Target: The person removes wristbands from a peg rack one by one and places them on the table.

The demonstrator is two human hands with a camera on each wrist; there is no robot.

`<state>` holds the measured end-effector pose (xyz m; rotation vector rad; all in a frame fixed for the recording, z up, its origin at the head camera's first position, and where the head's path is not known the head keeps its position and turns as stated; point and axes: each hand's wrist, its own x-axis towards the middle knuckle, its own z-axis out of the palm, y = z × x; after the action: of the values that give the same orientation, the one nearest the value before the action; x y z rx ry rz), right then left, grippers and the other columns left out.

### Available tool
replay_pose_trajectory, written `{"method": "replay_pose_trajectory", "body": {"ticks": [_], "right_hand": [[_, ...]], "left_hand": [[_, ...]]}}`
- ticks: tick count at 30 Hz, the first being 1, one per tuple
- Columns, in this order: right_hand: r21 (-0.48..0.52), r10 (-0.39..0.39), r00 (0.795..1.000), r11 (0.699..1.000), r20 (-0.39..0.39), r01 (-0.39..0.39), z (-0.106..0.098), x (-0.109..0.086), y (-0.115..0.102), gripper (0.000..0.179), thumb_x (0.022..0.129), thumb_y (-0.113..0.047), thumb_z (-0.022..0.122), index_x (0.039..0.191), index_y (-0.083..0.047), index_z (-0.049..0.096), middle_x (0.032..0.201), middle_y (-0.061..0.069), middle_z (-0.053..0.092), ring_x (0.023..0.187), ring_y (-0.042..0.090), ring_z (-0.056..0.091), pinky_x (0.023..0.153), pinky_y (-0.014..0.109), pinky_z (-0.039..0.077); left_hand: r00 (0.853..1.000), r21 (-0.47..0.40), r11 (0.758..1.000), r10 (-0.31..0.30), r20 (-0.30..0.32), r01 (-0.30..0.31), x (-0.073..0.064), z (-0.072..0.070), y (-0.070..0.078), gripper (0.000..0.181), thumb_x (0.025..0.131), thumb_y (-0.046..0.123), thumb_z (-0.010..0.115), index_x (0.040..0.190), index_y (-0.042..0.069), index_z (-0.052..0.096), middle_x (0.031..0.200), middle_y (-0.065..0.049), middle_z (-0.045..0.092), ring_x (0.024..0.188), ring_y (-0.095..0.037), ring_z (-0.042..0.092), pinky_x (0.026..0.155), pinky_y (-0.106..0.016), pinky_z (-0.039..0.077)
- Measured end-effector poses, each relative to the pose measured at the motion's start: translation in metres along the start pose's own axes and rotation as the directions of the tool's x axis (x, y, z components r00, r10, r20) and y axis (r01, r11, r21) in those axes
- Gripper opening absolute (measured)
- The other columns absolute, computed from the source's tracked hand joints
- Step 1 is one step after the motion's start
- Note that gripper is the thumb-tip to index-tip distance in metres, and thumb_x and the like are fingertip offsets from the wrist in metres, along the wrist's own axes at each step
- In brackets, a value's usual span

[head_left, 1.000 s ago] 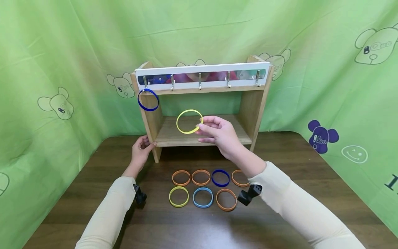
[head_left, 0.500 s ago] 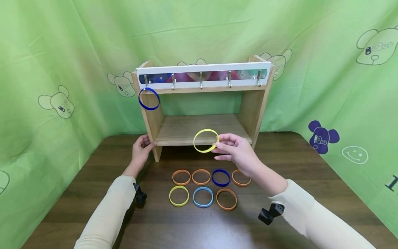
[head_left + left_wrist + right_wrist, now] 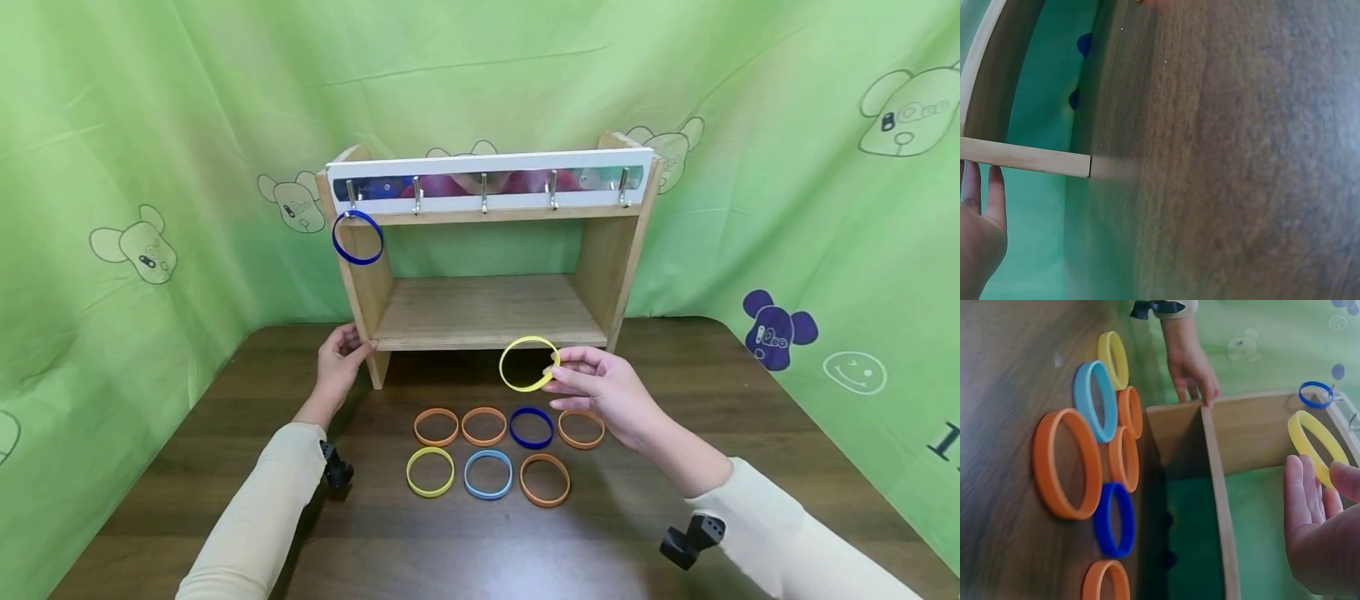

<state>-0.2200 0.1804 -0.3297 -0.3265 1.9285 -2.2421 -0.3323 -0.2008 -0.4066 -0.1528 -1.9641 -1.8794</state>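
In the head view my right hand (image 3: 611,392) pinches a yellow wristband (image 3: 529,364) between thumb and fingers, in front of the lower shelf board. The band stands on edge, a round loop facing me. My left hand (image 3: 337,362) holds the left side panel of a wooden rack (image 3: 491,342) low down, thumb across its front edge. Fingers (image 3: 997,194) touch the panel's outer face in the left wrist view. A dark blue wristband (image 3: 358,237) hangs from the leftmost metal hook (image 3: 350,193); the other hooks along the white strip are bare.
Two rows of wristbands lie on the brown table (image 3: 420,542) before the rack: several orange bands (image 3: 545,481), a dark blue band (image 3: 532,428), a second yellow band (image 3: 431,472) and a light blue band (image 3: 488,475). Green printed cloth (image 3: 480,92) surrounds the table behind and at the sides.
My right hand has moved down and to the right with the yellow wristband, away from the hooks. The left hand stays on the rack, and the bands on the table lie as before.
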Motion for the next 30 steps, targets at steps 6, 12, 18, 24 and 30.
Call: {"method": "replay_pose_trajectory", "body": {"ticks": [6,12,18,24,30], "right_hand": [[-0.025,0.031,0.999,0.999,0.004,-0.031,-0.017,-0.009,0.003,0.017,0.094,-0.002,0.062,0.109,-0.002,0.053,0.097,0.007,0.066,0.087,0.02,0.068,0.076,0.038,0.057],[-0.06,0.082,0.997,0.995,0.012,-0.081,-0.034,-0.021,0.005,0.015,0.095,-0.003,0.061,0.109,-0.002,0.056,0.097,0.008,0.067,0.088,0.021,0.068,0.073,0.034,0.058],[-0.108,0.122,0.993,0.987,0.011,-0.12,-0.051,-0.032,0.009,0.013,0.095,-0.005,0.061,0.108,-0.005,0.059,0.096,0.008,0.068,0.087,0.018,0.068,0.074,0.034,0.058],[-0.165,0.152,0.988,0.976,0.031,-0.145,-0.065,-0.038,0.017,0.016,0.096,-0.007,0.061,0.111,-0.003,0.059,0.098,0.009,0.068,0.091,0.02,0.068,0.077,0.035,0.057],[-0.207,0.18,0.982,0.965,0.064,-0.163,-0.076,-0.041,0.028,0.028,0.096,-0.009,0.061,0.119,0.006,0.056,0.102,0.011,0.068,0.094,0.023,0.068,0.078,0.036,0.057]], "left_hand": [[1.0,-0.034,0.999,-0.001,0.002,0.001,0.001,0.0,0.002,0.037,0.086,-0.009,0.066,0.122,-0.011,0.056,0.112,-0.017,0.06,0.093,-0.009,0.057,0.076,-0.017,0.05],[0.999,-0.023,0.999,-0.022,0.031,0.022,-0.007,0.0,0.019,0.037,0.088,-0.009,0.064,0.123,-0.014,0.054,0.116,-0.023,0.059,0.097,-0.015,0.056,0.077,-0.017,0.05],[1.0,-0.031,0.999,-0.018,0.021,0.019,0.001,-0.001,0.0,0.038,0.088,-0.006,0.066,0.124,-0.009,0.056,0.116,-0.019,0.06,0.098,-0.013,0.056,0.079,-0.018,0.05],[1.0,-0.025,1.0,-0.019,0.024,0.019,0.0,0.0,-0.002,0.038,0.087,-0.006,0.067,0.124,-0.009,0.055,0.112,-0.012,0.061,0.097,-0.012,0.057,0.079,-0.02,0.052],[1.0,-0.058,0.998,-0.026,0.009,0.027,0.002,-0.001,-0.001,0.038,0.086,-0.009,0.067,0.122,-0.01,0.056,0.11,-0.014,0.061,0.093,-0.01,0.058,0.078,-0.019,0.051]]}}
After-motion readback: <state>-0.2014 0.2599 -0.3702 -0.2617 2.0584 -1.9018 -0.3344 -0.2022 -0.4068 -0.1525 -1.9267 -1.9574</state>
